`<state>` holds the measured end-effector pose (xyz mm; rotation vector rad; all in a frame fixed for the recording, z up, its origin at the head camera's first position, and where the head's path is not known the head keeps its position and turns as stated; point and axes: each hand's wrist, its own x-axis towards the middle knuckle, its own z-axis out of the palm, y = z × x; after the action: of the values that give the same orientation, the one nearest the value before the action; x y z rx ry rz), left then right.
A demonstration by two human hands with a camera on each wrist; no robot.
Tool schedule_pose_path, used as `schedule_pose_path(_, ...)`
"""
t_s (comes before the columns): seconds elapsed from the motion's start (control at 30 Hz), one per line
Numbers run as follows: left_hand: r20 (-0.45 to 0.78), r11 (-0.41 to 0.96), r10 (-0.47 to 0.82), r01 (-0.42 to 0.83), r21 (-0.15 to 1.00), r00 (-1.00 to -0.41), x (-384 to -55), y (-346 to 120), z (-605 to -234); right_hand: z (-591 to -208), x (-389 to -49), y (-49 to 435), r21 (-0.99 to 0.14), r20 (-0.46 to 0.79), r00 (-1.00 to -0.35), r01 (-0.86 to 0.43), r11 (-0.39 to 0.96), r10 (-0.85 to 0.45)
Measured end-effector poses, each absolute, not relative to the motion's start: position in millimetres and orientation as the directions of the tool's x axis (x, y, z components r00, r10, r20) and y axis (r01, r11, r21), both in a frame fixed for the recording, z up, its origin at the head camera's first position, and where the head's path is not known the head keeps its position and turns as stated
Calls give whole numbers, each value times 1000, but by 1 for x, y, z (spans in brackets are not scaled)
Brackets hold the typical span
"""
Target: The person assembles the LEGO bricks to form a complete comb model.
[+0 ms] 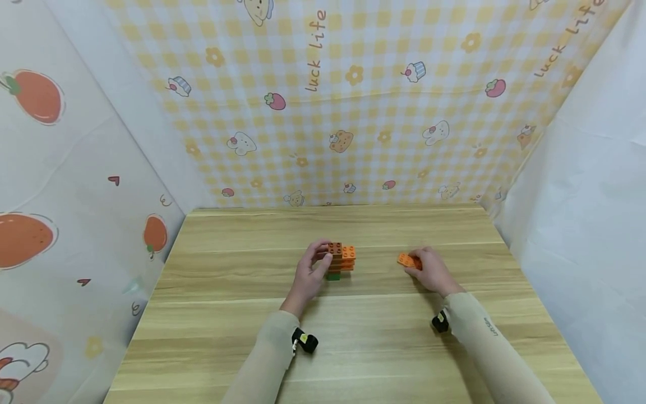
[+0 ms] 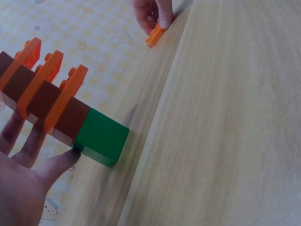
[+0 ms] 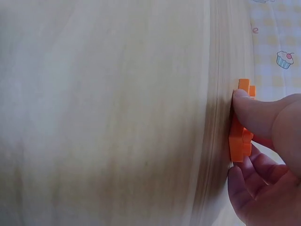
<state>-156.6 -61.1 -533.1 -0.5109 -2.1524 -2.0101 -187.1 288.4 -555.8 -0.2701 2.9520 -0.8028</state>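
Observation:
My left hand (image 1: 309, 275) holds a stack of toy building bricks (image 1: 335, 255) upright near the middle of the table. A green brick (image 2: 104, 136) forms its base, with brown bricks (image 2: 41, 99) above it and thin orange plates (image 2: 66, 100) jutting out between them toward the right. The thumb lies on the near side, the other fingers on the left and behind. To the right, my right hand (image 1: 432, 270) pinches a studded orange plate brick (image 3: 236, 146) low over the table top, its thumb on the near face. Part of that brick is hidden by the fingers.
Both hands work over a wood-grain table (image 1: 363, 348). A yellow checked cloth (image 1: 323, 123) hangs behind its far edge, with a white printed sheet (image 1: 91, 185) on the left and a plain white one (image 1: 580, 185) on the right. Each sleeve carries a small black wrist camera (image 1: 305, 340).

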Motion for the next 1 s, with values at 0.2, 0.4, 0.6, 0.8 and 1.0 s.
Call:
schedule_pose_path(0.2,343,66,148,355,932,-928,-165,-63,-552,-556,-186,287,-506,-10,-979,-169,846,-201)
schedule_pose_path(0.4,353,55,146,364,930,-924,-164,-64,-552,-558,-185,287,-510,3,-976,-188,839,-217)
schedule_pose_path(0.6,348,71,147,361,930,-926,-164,-63,-551,-558,-184,285,-545,4,-976,-186,818,-219)
schedule_pose_path(0.8,353,77,149,367,927,-924,-164,-64,-552,-553,-183,280,-566,31,-974,-201,800,-222)
schedule_pose_path(1.0,346,73,148,359,930,-926,-164,-64,-552,-551,-182,274,-581,78,-969,-234,779,-233)
